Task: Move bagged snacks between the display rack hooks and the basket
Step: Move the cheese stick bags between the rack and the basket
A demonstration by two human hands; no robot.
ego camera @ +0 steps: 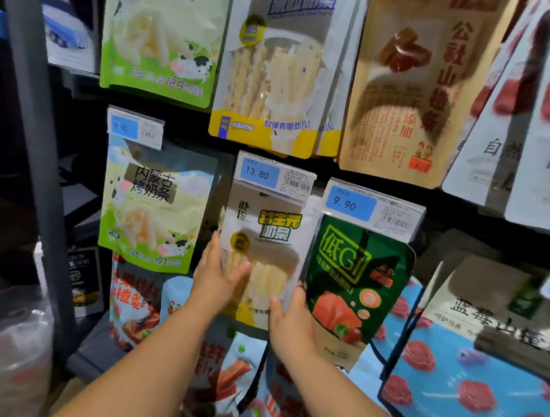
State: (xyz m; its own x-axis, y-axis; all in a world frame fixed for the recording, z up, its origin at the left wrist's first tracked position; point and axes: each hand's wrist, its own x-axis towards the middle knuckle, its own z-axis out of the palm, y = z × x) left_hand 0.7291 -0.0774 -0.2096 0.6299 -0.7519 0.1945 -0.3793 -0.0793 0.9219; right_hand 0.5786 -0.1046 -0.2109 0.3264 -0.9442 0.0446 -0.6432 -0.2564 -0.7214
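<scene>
Hanging upright at frame centre, the milk-strip bag point(266, 240) is pinched at both side edges; left hand point(219, 278) higher, right hand point(291, 318) lower; the price tag point(260, 173) above hides its hook.

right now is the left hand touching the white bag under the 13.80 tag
Touching. The head view shows the left hand at the white bag, thumb lying on its front, fingers along its left edge.

The left hand point(217, 278) and right hand point(291, 320) — both hold the white snack bag point(273, 237).
</scene>
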